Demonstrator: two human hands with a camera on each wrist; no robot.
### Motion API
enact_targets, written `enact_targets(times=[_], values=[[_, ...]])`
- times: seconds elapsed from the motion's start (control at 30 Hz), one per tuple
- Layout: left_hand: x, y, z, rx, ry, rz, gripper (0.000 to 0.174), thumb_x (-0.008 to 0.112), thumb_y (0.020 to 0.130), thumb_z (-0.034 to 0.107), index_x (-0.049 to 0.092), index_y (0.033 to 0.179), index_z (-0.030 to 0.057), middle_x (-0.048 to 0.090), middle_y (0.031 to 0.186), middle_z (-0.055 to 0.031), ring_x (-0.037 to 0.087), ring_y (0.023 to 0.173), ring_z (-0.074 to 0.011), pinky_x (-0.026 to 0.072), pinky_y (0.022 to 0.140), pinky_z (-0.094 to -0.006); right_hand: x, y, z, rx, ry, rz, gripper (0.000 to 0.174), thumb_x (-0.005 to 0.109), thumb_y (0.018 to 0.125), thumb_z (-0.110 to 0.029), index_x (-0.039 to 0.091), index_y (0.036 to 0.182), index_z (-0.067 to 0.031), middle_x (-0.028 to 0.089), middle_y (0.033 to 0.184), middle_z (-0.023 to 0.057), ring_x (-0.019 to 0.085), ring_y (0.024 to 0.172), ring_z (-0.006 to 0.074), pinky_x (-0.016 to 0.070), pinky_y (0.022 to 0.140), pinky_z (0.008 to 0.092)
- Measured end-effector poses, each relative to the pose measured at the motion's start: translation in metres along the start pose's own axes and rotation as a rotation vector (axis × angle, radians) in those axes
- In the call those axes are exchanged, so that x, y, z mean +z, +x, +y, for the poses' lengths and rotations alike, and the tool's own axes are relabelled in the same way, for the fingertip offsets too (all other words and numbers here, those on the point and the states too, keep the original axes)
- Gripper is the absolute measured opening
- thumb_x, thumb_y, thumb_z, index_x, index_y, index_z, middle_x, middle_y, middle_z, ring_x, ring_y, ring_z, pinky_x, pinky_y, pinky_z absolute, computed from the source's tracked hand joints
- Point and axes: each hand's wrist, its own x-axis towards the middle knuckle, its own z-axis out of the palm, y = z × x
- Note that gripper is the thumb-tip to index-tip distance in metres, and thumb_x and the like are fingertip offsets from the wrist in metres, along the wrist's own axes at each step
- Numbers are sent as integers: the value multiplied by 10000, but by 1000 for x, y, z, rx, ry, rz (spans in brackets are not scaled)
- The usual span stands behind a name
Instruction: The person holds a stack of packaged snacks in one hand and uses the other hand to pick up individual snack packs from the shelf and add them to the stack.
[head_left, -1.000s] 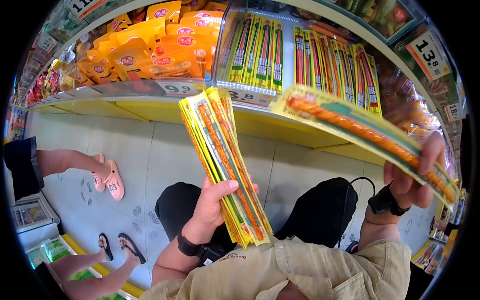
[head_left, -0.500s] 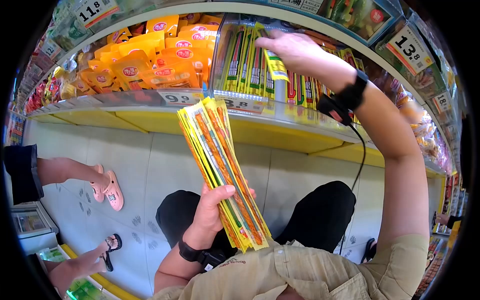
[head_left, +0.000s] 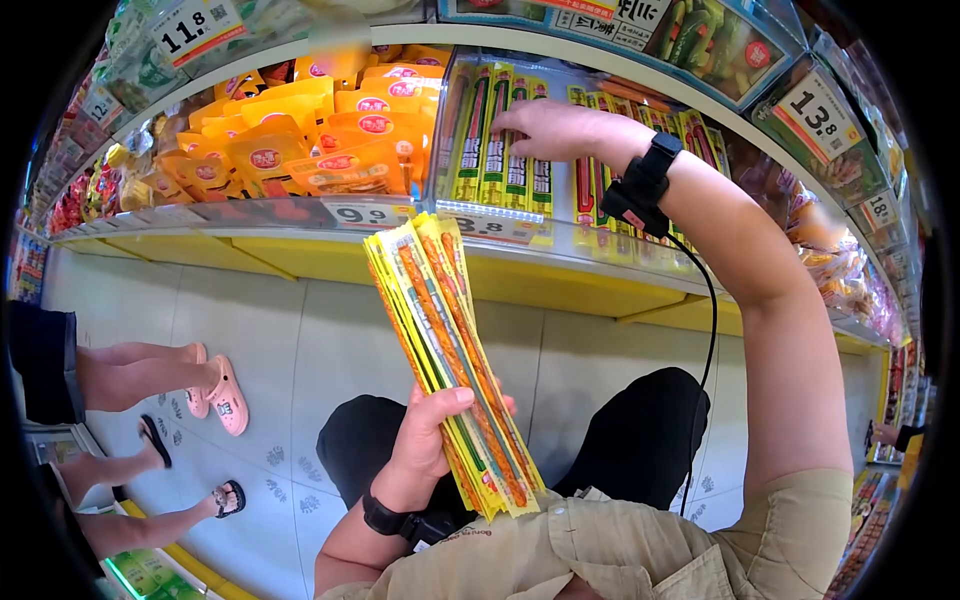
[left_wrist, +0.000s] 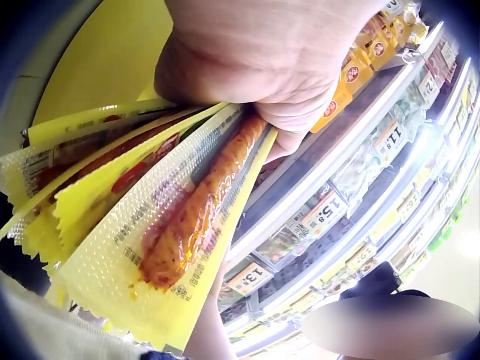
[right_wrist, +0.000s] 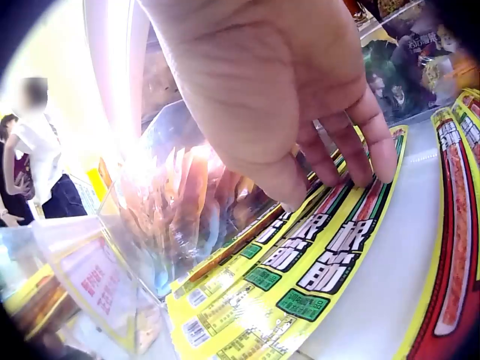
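**Full on the left, reaching on the right**

Head view: the left grip (head_left: 420, 440) is curled round a bundle of long, flat, yellow-edged plastic packets with orange-brown twisted sticks inside (head_left: 450, 340), thumb across the front, above the person's lap. The right grip (head_left: 550, 130) is over a shelf compartment, at a row of narrow yellow strip packets with bold black-and-white lettering (head_left: 492, 165). A thin black cable (head_left: 714, 320) hangs from that wrist in front of the shelf's clear front lip (head_left: 570, 232); it might snag there if the arm swings sideways.

Left wrist view: the packet ends fan apart below the fingers. Slick film and that uneven spread could let an outer packet slide out if the hold loosens.

Right wrist view: the fingers are loosely bent and spread, thumb apart, nothing lifted; fingertips sit at the strips, though firm contact is hard to tell. The strips lie close together, partly overlapping, so a pinch could bring up two or skid on the glossy plastic. Red-edged packets (right_wrist: 454, 225) lie apart across a pale gap.
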Motion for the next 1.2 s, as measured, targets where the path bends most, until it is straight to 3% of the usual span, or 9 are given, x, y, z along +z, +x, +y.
enact_targets(times=[0.2, 0.33, 0.4, 0.67, 0.77, 0.87, 0.97, 1.07, 1.2], values=[[1, -1, -1, 4, -22, 14, 421, 597, 749, 185, 496, 1093, -35, 563, 948, -136, 643, 864, -265, 542, 791, -450, -10, -9, 36, -19, 182, 64, 366, 596, 852, -181, 556, 1189, -43, 609, 1071, 160, 590, 986, 274, 459, 870, 353], [2, -1, -2, 6, -37, 13, 404, 591, 747, 183, 508, 1076, -36, 563, 934, -139, 640, 842, -263, 542, 784, -450, -12, -28, 64, 253, 169, -183, 261, 619, 812, -207, 619, 1050, -99, 645, 867, 80, 610, 718, 188, 516, 655, 327], [3, 0, -3, 13, -29, 20, 397, 588, 748, 186, 513, 1060, -48, 563, 927, -140, 637, 832, -264, 542, 782, -443, 3, -40, 68, 297, 381, -233, 244, 600, 851, -299, 596, 1037, -142, 599, 801, 34, 575, 621, 146, 512, 533, 285], [2, 3, -6, 27, -31, 21, 396, 580, 751, 183, 515, 1058, -58, 564, 927, -139, 633, 836, -260, 542, 788, -435, 2, -50, 63, 382, 278, -227, 367, 624, 833, -417, 564, 1016, -105, 607, 767, 43, 592, 593, 140, 508, 513, 281], [1, 3, -7, 35, -22, 15, 393, 578, 753, 184, 516, 1058, -57, 565, 928, -139, 633, 840, -259, 542, 789, -436, 4, -50, 60, 499, 146, -129, 518, 659, 778, -481, 587, 995, -16, 635, 779, 80, 620, 603, 188, 517, 547, 321], [0, 3, -7, 36, -15, 15, 394, 578, 754, 185, 517, 1058, -58, 565, 928, -140, 632, 843, -259, 541, 790, -435, 0, -50, 51, 559, 61, -119, 672, 685, 739, -517, 550, 962, 102, 630, 784, 200, 624, 594, 246, 494, 514, 350], [0, 3, -7, 31, -18, 22, 397, 580, 753, 187, 518, 1059, -59, 565, 928, -141, 632, 844, -260, 542, 791, -434, 20, -41, 69, 485, -65, -19, 717, 699, 710, -531, 559, 1028, 96, 638, 778, 200, 615, 558, 259, 503, 506, 352], [0, 3, -7, 24, -20, 19, 401, 580, 753, 187, 516, 1062, -60, 565, 928, -141, 633, 842, -260, 542, 790, -432, 10, -45, 62, 602, 36, -58, 544, 685, 715, -469, 626, 915, 33, 647, 722, 139, 634, 598, 251, 525, 601, 354], [0, 2, -6, 24, -24, 22, 404, 579, 752, 186, 515, 1066, -60, 565, 931, -143, 634, 835, -259, 543, 786, -433, 7, -49, 73, 689, 415, -23, 373, 688, 749, -324, 579, 876, 10, 595, 668, 90, 591, 528, 196, 496, 480, 305]])
